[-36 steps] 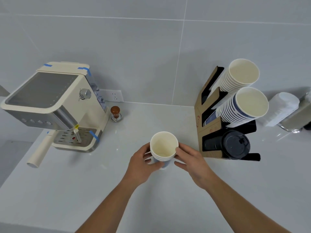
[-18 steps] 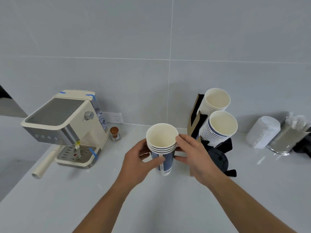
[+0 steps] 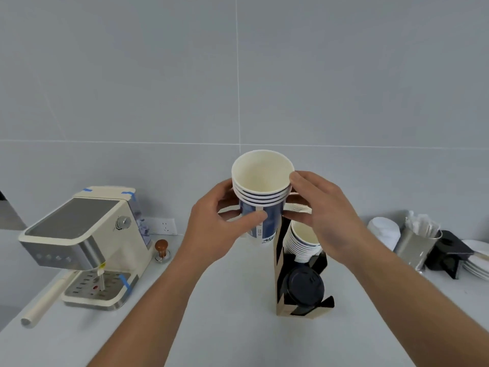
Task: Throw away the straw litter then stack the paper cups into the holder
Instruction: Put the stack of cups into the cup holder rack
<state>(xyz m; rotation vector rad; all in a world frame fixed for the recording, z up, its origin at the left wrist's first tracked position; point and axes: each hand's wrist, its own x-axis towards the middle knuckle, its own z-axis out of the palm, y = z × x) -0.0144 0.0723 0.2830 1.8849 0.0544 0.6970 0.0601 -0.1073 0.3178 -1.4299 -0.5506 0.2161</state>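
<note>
A nested stack of several blue-and-white paper cups [image 3: 260, 192] is held upright in the air above the counter. My left hand [image 3: 219, 221] grips its left side and my right hand [image 3: 317, 215] its right side near the rims. Just behind and below stands the cardboard cup holder [image 3: 280, 276], with a row of stacked cups [image 3: 301, 242] in a slot and black lids [image 3: 304, 287] lower down. My right hand hides the holder's upper slot. No straw litter is visible.
An espresso machine [image 3: 84, 247] stands at the left with a wooden-knobbed tamper [image 3: 161, 250] beside it. At the right are white lids [image 3: 383, 231], a steel container of wrapped sticks [image 3: 418, 242], a black object [image 3: 449, 252] and plates [image 3: 479, 260]. A tiled wall rises behind the counter.
Both hands have lifted the cup stack off the counter, up and to the right, until it sits in front of the holder's top. The view has tilted up toward the wall.
</note>
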